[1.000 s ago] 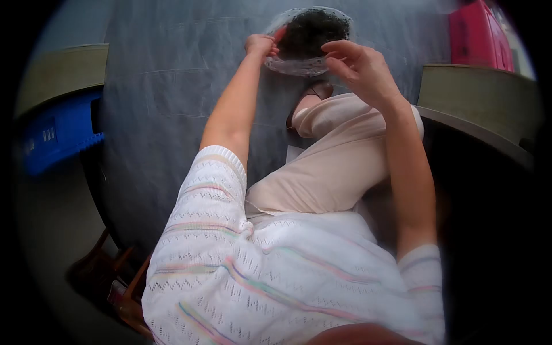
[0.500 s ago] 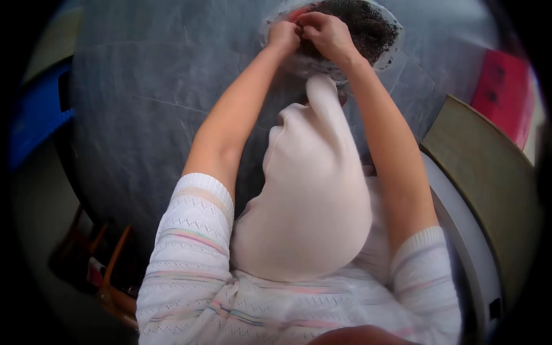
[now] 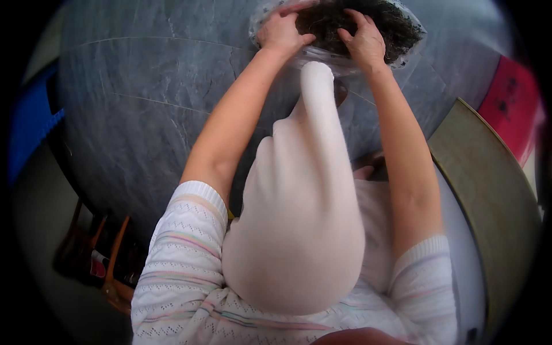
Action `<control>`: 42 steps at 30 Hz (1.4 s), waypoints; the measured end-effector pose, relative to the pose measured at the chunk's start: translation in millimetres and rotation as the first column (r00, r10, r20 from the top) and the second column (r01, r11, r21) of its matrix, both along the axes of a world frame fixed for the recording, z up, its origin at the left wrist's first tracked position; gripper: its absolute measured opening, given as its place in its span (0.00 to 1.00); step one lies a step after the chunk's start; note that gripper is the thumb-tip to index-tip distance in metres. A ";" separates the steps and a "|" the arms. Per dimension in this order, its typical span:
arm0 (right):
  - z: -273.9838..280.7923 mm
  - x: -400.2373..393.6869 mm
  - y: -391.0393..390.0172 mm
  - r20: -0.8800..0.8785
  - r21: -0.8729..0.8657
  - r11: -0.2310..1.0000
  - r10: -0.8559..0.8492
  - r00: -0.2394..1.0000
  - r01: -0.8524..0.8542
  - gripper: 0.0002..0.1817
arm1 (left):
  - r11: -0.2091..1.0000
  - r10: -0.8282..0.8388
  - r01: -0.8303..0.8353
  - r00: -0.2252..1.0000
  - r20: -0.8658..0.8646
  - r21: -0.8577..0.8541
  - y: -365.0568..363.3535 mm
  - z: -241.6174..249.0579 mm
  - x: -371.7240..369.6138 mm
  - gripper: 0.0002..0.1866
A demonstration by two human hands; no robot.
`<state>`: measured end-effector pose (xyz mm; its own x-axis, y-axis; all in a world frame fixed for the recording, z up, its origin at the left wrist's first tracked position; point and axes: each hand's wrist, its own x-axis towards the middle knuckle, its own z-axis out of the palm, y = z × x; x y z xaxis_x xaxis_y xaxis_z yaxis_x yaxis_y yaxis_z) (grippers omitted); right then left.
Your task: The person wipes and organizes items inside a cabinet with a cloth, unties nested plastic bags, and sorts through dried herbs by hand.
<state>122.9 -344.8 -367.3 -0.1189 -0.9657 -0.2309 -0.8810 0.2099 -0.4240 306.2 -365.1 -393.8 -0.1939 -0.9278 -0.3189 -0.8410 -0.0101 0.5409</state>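
Observation:
A clear plastic bag (image 3: 322, 56), its mouth wide, lies on the floor at the top of the head view. Dark, crumbly, fibrous material (image 3: 328, 29) that looks like soil or dried plant matter fills it. At the bag's left rim is my left hand (image 3: 283, 35), thumb stretched toward the middle and fingers apart. Over the right part of the dark material my right hand (image 3: 365, 43) is spread, with thumb and fingertips at its surface. Something reddish (image 3: 296, 7) shows at the bag's upper left edge.
Grey tiled floor (image 3: 144, 75) spreads around the bag. My knee in pale trousers (image 3: 299, 230) rises between my arms. On the right are an olive-brown panel (image 3: 489, 161) and a red object (image 3: 512, 103). A blue object (image 3: 34, 126) and a brown wooden frame (image 3: 118, 259) stand left.
My hands were together in a pinch at the bag's left side. Now they are apart with fingers spread, the right one having moved right, and the bag's mouth looks wider.

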 end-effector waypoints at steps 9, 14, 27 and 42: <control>5.2 -2.4 -1.2 0.179 -0.101 0.993 -0.036 0.983 0.055 0.22 | 0.985 -0.157 0.141 0.971 0.181 0.096 -15.7 -10.3 -12.3 0.17; 5.9 -0.6 1.6 0.178 -0.124 0.991 -0.031 0.984 0.053 0.21 | 0.994 -0.090 0.082 0.989 -0.117 -0.066 -9.0 -33.4 10.4 0.17; -2.8 -7.2 5.0 0.320 -0.131 0.986 -0.057 0.946 0.104 0.19 | 0.799 0.451 -0.038 0.698 -0.556 0.601 -12.1 -25.4 29.3 0.14; 1.8 -8.2 1.0 0.447 0.042 0.981 -0.190 0.874 0.191 0.14 | 0.818 0.422 -0.008 0.689 -0.590 0.575 -11.0 -26.8 31.1 0.13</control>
<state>114.7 -343.8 -365.5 -0.1856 -0.9357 -0.3000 -0.5408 0.3522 -0.7639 337.3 -376.2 -420.6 -0.3573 -0.7156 -0.6002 -0.1873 -0.5747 0.7967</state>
